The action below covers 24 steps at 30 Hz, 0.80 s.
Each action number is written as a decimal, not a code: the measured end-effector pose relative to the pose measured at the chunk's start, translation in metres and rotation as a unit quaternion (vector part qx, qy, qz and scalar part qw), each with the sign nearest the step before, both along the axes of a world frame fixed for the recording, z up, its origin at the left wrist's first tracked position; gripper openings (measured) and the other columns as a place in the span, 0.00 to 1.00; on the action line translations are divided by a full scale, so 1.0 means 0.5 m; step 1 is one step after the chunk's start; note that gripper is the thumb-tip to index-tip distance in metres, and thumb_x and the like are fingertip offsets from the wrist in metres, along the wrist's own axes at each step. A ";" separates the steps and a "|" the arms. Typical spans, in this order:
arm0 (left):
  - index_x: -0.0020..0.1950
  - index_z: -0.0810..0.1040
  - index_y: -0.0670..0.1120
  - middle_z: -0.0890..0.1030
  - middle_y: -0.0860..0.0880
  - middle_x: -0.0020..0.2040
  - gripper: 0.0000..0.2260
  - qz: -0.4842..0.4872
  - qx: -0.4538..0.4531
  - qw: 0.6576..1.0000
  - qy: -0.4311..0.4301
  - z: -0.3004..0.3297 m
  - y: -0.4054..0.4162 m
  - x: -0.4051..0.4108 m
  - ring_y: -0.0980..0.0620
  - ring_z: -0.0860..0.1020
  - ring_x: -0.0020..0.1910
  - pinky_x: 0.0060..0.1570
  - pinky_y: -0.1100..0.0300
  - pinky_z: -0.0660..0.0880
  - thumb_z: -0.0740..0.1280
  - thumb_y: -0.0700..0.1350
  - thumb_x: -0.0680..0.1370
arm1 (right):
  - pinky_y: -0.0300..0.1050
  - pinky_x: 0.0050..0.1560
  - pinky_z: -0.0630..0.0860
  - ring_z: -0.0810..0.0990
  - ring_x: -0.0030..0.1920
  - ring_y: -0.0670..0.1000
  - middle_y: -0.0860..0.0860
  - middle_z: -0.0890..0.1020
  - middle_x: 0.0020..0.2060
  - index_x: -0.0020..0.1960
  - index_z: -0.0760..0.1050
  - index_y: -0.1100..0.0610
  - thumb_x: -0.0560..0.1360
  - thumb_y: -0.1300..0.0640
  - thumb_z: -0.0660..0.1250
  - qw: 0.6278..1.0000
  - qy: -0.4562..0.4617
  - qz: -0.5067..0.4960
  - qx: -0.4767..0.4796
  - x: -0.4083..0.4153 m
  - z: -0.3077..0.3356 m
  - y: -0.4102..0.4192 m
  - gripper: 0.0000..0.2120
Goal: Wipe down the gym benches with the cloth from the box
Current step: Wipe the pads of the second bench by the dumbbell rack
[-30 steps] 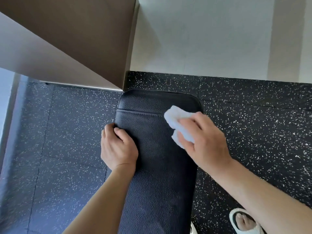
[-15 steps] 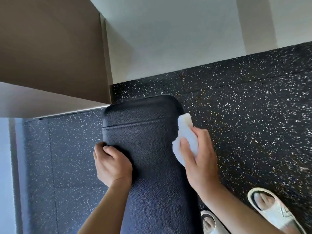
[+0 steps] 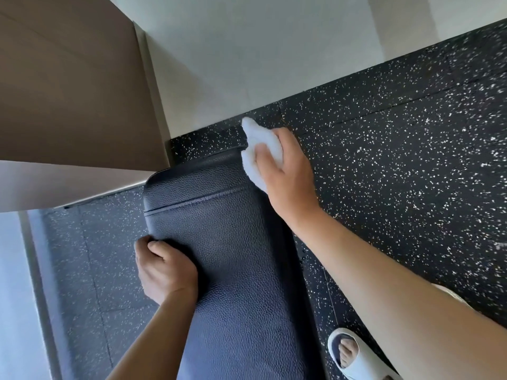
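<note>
In the head view, our right hand (image 3: pixel 288 171) sat a little right of centre in the upper half of the frame, fingers curled over the white cloth (image 3: pixel 260 149) and pressing it against the far right corner of the black bench pad (image 3: pixel 227 256). The cloth bulged out past our fingertips towards the wall. We judged it soft, light and easily bunched, so it needed a palm-over hold with the wad gathered under the fingers, or it would slip loose along the edge.

Our left hand (image 3: pixel 164 270) lay at lower left of centre, fingers wrapped over the pad's left edge and gripping it. The pad ran from the frame's middle down to the bottom edge. Its grained leather-like cover looked firm and padded, probably with enough drag to tug at the cloth. The seam (image 3: pixel 192 201) across its far end was, in our view, where dirt would collect.

A slippered foot (image 3: pixel 351 355) stood on the speckled floor (image 3: pixel 411 187) at lower right.
</note>
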<state>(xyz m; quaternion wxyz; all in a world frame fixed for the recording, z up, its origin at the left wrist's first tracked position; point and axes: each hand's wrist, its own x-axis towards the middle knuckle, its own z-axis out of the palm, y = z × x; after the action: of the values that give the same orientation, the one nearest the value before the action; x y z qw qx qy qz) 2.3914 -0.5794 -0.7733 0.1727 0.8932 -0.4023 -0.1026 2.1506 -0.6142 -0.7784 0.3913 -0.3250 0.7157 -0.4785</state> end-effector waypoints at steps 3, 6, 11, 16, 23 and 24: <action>0.60 0.75 0.48 0.82 0.38 0.57 0.21 -0.003 -0.006 1.000 0.003 0.004 0.000 -0.003 0.35 0.76 0.52 0.49 0.47 0.65 0.48 0.54 0.78 | 0.54 0.47 0.77 0.78 0.48 0.48 0.47 0.77 0.49 0.56 0.72 0.51 0.83 0.52 0.65 1.000 -0.010 0.003 0.001 0.028 0.007 0.117 0.04; 0.59 0.77 0.48 0.82 0.38 0.57 0.21 -0.003 -0.011 1.000 -0.005 0.007 0.000 -0.006 0.36 0.76 0.52 0.49 0.48 0.65 0.48 0.54 0.79 | 0.51 0.49 0.76 0.77 0.51 0.48 0.44 0.75 0.50 0.61 0.72 0.50 0.83 0.48 0.63 1.000 0.013 0.013 0.005 0.069 0.017 0.267 0.10; 0.59 0.78 0.47 0.82 0.39 0.60 0.20 0.009 -0.005 1.000 -0.020 0.007 0.001 -0.009 0.35 0.77 0.58 0.57 0.45 0.71 0.50 0.52 0.81 | 0.54 0.50 0.76 0.77 0.50 0.50 0.46 0.75 0.50 0.61 0.73 0.52 0.81 0.47 0.63 0.999 0.015 0.037 0.027 0.089 0.017 0.374 0.13; 0.69 0.75 0.50 0.78 0.46 0.68 0.19 -0.045 -0.039 0.998 0.016 0.017 0.019 -0.015 0.40 0.76 0.65 0.62 0.47 0.70 0.54 0.50 0.82 | 0.56 0.50 0.75 0.76 0.50 0.51 0.49 0.75 0.52 0.59 0.72 0.55 0.83 0.50 0.64 0.998 0.043 0.045 -0.002 0.044 0.011 0.223 0.10; 0.84 0.62 0.52 0.60 0.47 0.84 0.27 -0.239 0.023 0.971 -0.017 0.041 0.256 -0.027 0.44 0.58 0.82 0.82 0.47 0.54 0.56 0.50 0.83 | 0.57 0.51 0.75 0.76 0.51 0.53 0.50 0.74 0.53 0.61 0.73 0.56 0.82 0.50 0.65 0.995 0.082 0.046 -0.030 0.060 0.017 0.250 0.12; 0.84 0.62 0.51 0.59 0.47 0.85 0.28 -0.256 0.032 0.966 -0.028 0.044 0.307 -0.029 0.44 0.56 0.83 0.82 0.47 0.52 0.56 0.50 0.83 | 0.56 0.52 0.75 0.75 0.51 0.53 0.49 0.74 0.53 0.62 0.73 0.55 0.82 0.50 0.65 0.995 0.079 0.056 -0.036 0.070 0.018 0.304 0.12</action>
<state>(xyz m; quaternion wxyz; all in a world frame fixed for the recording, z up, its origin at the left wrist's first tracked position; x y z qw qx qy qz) 2.3769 -0.4258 -0.7510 0.1005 0.7679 -0.6189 -0.1312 2.1854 -0.4624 -0.7692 0.3482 -0.4154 0.7073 -0.4538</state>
